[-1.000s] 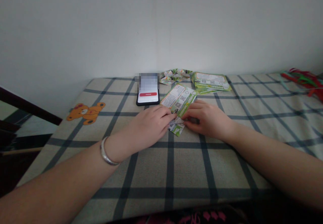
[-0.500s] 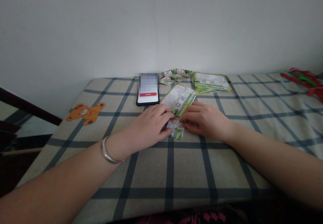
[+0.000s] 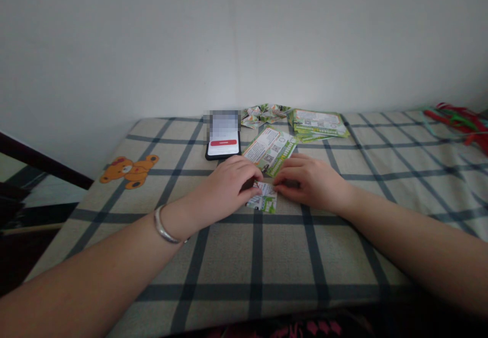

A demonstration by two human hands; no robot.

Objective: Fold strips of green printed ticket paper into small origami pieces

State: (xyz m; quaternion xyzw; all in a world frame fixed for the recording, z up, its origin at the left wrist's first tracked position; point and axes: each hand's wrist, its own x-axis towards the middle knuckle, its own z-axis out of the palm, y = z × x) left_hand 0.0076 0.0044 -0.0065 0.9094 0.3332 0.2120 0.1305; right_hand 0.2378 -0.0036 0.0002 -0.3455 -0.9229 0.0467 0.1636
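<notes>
From a distance, I have both bare hands at work on a small square of folded green-and-white printed paper (image 3: 266, 201), on the near side of a rectangular green-and-white leaflet (image 3: 271, 147) lying flat on the beige-and-blue checked, cloth-covered desk (image 3: 224, 256). My left hand (image 3: 229, 184) pinches the square by thumb and fingers; my right hand (image 3: 310, 180) brings bent fingertips to its right edge, gripping or merely touching, I cannot tell. Left of the leaflet lies a black-edged smartphone (image 3: 224, 148); beyond it to the right, a stack of similar green-and-white leaflets (image 3: 319, 119).
</notes>
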